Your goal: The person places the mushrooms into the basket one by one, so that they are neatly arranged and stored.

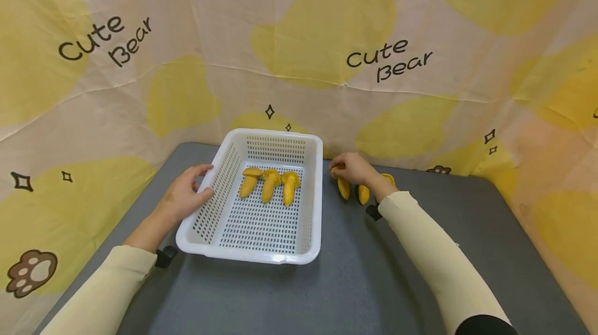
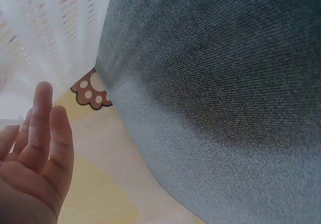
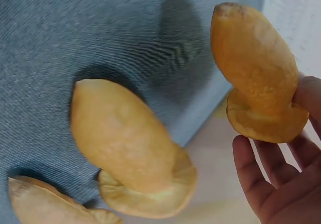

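Observation:
In the head view, my left hand [image 1: 183,195] holds the left rim of a white plastic basket [image 1: 247,256], its thumb over the edge. The left wrist view has several fingers [image 2: 42,128] nearly straight beside the basket wall [image 2: 55,28]. Three yellow mushrooms, one of them the middle mushroom [image 1: 269,185], lie in a row inside the basket. Right of the basket, my right hand [image 1: 357,170] pinches another mushroom [image 3: 253,53] by its cap, stem pointing away from the palm. It hangs above the table, apart from its shadow. A further mushroom [image 3: 123,138] lies close by.
Another mushroom [image 3: 45,201] on the table is partly cut off in the right wrist view; my right arm partly covers that group in the head view. The grey table [image 1: 345,283] ends at a printed cloth backdrop [image 1: 299,39] behind the basket.

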Demonstrator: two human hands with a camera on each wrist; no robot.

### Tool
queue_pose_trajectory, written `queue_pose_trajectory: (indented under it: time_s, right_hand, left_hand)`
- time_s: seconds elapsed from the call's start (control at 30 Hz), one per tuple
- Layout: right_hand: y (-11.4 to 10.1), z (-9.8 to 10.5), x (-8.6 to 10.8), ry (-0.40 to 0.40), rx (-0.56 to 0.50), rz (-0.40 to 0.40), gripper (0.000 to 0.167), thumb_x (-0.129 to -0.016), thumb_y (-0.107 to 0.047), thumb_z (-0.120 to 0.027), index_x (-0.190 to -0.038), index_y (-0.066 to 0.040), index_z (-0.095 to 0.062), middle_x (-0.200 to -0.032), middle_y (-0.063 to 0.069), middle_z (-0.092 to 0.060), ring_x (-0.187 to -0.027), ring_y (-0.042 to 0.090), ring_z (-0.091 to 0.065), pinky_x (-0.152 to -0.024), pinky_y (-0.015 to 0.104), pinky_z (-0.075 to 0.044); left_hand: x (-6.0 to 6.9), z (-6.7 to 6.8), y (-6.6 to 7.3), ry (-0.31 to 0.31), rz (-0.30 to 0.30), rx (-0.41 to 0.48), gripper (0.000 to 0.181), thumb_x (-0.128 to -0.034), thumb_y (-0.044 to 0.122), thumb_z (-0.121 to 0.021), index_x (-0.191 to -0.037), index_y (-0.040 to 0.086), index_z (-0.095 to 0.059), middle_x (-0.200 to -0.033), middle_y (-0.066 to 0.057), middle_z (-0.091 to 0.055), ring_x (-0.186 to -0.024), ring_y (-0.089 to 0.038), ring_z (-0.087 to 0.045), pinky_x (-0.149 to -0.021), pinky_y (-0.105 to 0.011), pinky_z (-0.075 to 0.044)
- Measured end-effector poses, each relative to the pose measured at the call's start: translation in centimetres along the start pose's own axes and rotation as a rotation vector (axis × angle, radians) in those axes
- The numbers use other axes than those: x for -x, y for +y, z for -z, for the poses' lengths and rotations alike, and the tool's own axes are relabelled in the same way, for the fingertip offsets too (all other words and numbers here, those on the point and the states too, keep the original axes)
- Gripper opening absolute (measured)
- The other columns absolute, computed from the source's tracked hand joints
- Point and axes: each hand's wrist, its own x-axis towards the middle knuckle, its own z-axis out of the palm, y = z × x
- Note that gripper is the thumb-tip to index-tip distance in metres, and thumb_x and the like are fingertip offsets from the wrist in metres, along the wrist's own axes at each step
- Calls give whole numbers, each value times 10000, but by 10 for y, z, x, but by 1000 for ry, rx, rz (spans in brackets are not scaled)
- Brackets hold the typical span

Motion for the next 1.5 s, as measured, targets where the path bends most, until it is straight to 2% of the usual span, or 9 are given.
queue_pose_trajectory:
  time_s: [0.13, 0.27, 0.53, 0.7, 0.83, 0.93, 1.03, 1.5]
  right_hand:
    - [-7, 4, 2, -1, -21, -35, 197, -915, -137, -617, -1051, -50, -730, -1003, 74, -722, -798, 180, -637, -749, 340, -543]
    - [-12, 7, 5, 19, -44, -56, 196, -921, -142, -613, -1055, -54, -726, -1002, 70, -726, -849, 197, -657, -789, 364, -548]
    - [-21, 16, 13, 50, -65, -120, 164, -932, -167, -604, -1032, -141, -732, -1036, 52, -711, -902, 202, -641, -819, 369, -528]
    - [-26, 22, 18, 70, -105, -133, 175, -931, -151, -603, -1051, -116, -725, -1067, 93, -699, -920, 228, -636, -755, 359, -539]
    - [-30, 26, 20, 94, -142, -147, 174, -928, -146, -608, -1053, -105, -723, -1088, 103, -697, -981, 258, -642, -822, 396, -550]
    - [-33, 30, 21, 109, -158, -141, 186, -930, -145, -609, -1068, -90, -721, -1132, 116, -676, -1049, 283, -626, -914, 429, -523]
    - [-37, 34, 21, 126, -159, -126, 201, -928, -159, -615, -1085, -83, -717, -1159, 117, -659, -1075, 293, -614, -936, 445, -515]
    - [-78, 43, 22, 204, -156, -26, 205, -911, -203, -649, -1077, -102, -718, -1108, 68, -677, -1011, 258, -617, -853, 400, -540]
  left_hand:
    - [0, 0, 0, 0, 8, -3, 628, -861, 158, -569, -1447, 55, -367, -1362, -198, -437, -724, -217, -570, -537, -297, -535]
    - [-1, 0, 0, 1, 1, -11, 627, -857, 156, -564, -1444, 49, -369, -1361, -202, -436, -723, -217, -568, -537, -297, -530]
    - [-2, 1, 0, 4, -8, -20, 625, -856, 154, -564, -1442, 45, -373, -1359, -199, -444, -719, -221, -561, -538, -289, -516]
    - [-1, 0, 0, -4, 5, -11, 633, -861, 161, -568, -1449, 48, -364, -1368, -200, -437, -724, -218, -568, -539, -292, -524]
    - [0, 0, 0, -11, 10, -6, 635, -865, 165, -569, -1455, 54, -358, -1377, -200, -429, -724, -214, -574, -539, -297, -535]
    - [0, 0, 0, -10, 4, -6, 635, -865, 164, -568, -1454, 53, -359, -1377, -201, -429, -721, -212, -577, -539, -297, -537]
    - [-1, 0, -1, -7, -4, -7, 632, -864, 164, -568, -1451, 48, -363, -1370, -205, -433, -716, -212, -575, -538, -295, -535]
    - [-2, 0, -3, 6, -31, -6, 628, -859, 148, -558, -1446, 31, -367, -1358, -211, -440, -715, -211, -616, -544, -321, -554]
